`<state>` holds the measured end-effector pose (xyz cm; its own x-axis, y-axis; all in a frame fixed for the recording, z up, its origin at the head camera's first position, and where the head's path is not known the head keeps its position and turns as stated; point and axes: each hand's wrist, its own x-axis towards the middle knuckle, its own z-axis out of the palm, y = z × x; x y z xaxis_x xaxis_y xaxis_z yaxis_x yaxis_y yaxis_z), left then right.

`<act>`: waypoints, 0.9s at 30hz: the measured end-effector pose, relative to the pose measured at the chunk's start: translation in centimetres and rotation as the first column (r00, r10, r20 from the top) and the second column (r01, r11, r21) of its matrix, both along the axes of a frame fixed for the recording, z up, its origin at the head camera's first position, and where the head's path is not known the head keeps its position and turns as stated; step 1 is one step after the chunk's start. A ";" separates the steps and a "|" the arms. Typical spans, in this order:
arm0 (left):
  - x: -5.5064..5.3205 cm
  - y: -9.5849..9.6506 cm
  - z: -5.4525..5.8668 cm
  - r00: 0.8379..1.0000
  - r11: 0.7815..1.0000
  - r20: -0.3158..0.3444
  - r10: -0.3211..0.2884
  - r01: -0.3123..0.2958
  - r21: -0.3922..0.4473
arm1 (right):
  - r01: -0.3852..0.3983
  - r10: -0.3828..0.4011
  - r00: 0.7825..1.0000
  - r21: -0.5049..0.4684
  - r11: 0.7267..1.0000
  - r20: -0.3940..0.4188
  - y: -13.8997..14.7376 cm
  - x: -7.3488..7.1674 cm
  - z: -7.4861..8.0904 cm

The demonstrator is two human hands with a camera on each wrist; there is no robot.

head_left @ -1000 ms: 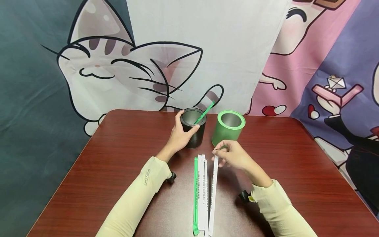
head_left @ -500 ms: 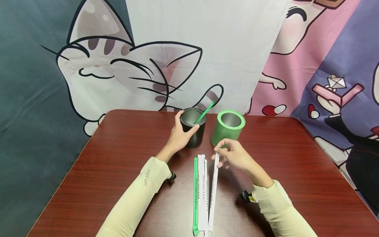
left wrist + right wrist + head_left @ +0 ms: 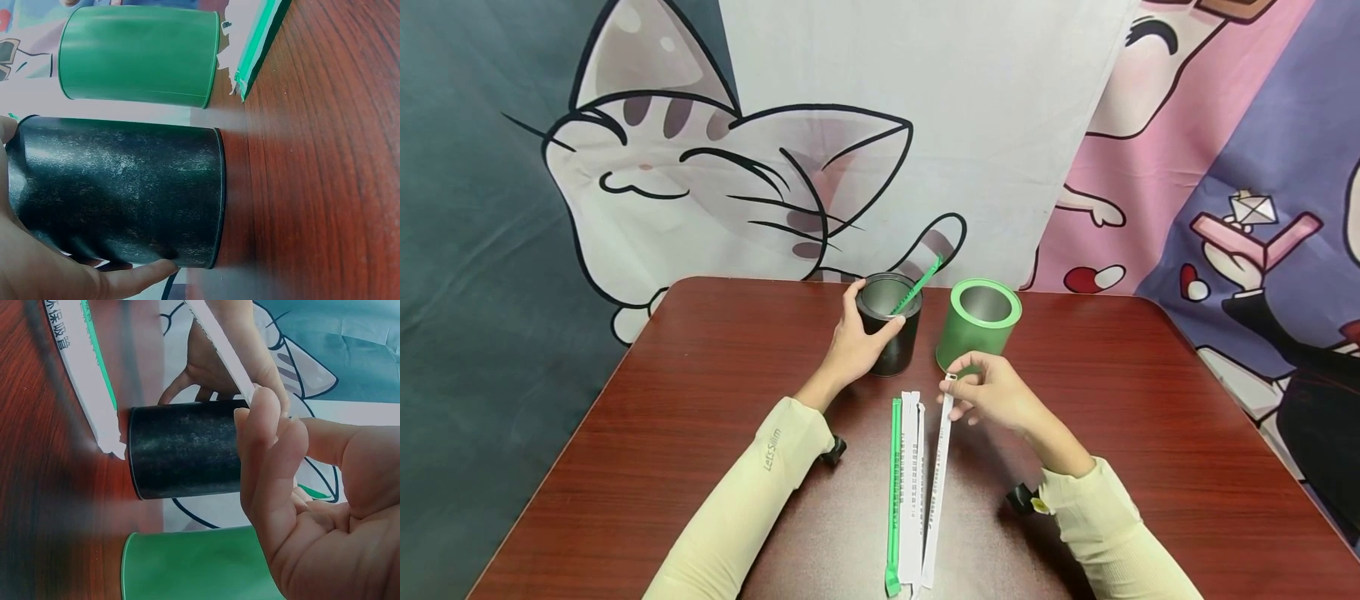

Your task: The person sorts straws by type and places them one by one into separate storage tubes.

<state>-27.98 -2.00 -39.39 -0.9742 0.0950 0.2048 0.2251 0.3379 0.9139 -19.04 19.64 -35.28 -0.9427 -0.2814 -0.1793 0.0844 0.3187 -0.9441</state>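
My left hand (image 3: 853, 350) grips the side of an upright black can (image 3: 895, 357), thumb and fingers spread round it near the rim. A green-wrapped straw (image 3: 919, 285) leans inside that can and sticks out past the rim to the right. My right hand (image 3: 996, 393) pinches the top end of a white paper-wrapped straw (image 3: 937, 479) between thumb and fingertips. This straw slants down toward the row on the table, its lower end beside the row. In the right wrist view the held straw (image 3: 224, 353) crosses in front of the left hand.
Just behind my right hand stands an open green can (image 3: 970, 340). Several white wrapped straws (image 3: 912, 492) lie side by side on the reddish-brown table (image 3: 700, 417), with a green one (image 3: 894, 492) along their left side. A cartoon-printed cloth (image 3: 1000, 125) hangs behind the table.
The pinched straw's top end shifts slightly in my right fingers, and its lower end swings a little left. The lower ends of the lying straws also shift slightly left. My left hand stays put.
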 end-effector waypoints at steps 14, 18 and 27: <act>0.0 0.0 0.1 1.000 1.000 0.001 -0.003 0.003 0.000 | -0.034 0.034 0.999 0.001 0.999 -0.014 0.5 -0.1 0.0; 0.0 0.0 0.0 1.000 1.000 0.000 0.001 -0.001 -0.003 | -0.039 0.039 0.999 0.003 0.999 -0.009 0.6 -0.2 0.1; 0.0 0.0 0.1 1.000 1.000 0.003 0.006 -0.006 -0.005 | -0.015 0.015 1.000 -0.016 1.000 0.008 0.8 0.1 1.1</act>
